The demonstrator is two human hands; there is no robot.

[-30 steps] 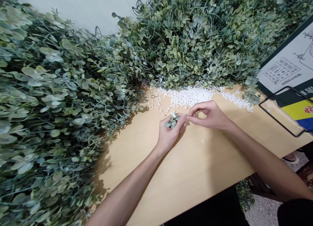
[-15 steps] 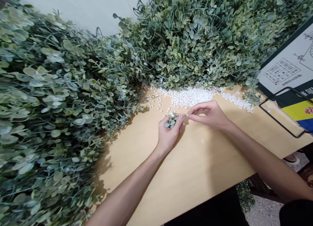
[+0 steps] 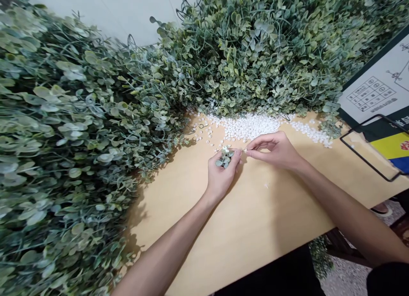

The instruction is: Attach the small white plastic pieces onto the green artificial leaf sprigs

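My left hand [image 3: 223,172] is closed round a small leafy sprig [image 3: 225,158], whose grey-green leaves and a white bit show above the palm. Just to its right, my right hand [image 3: 275,151] pinches with thumb and forefinger at the stem end beside the left thumb; what lies between these fingertips is too small to make out. Behind both hands a spread of small white pieces [image 3: 252,126] covers part of the wooden table [image 3: 236,227].
Heaped artificial foliage [image 3: 70,138] borders the table at the left, and more foliage [image 3: 255,53] stands at the back. On the right are a printed box [image 3: 370,95] and a black wire frame [image 3: 367,161]. A tiny white scrap [image 3: 266,185] lies near the right wrist.
The whole view has shifted slightly. Both hands keep nearly the same pose, still close together with the sprig in the left.
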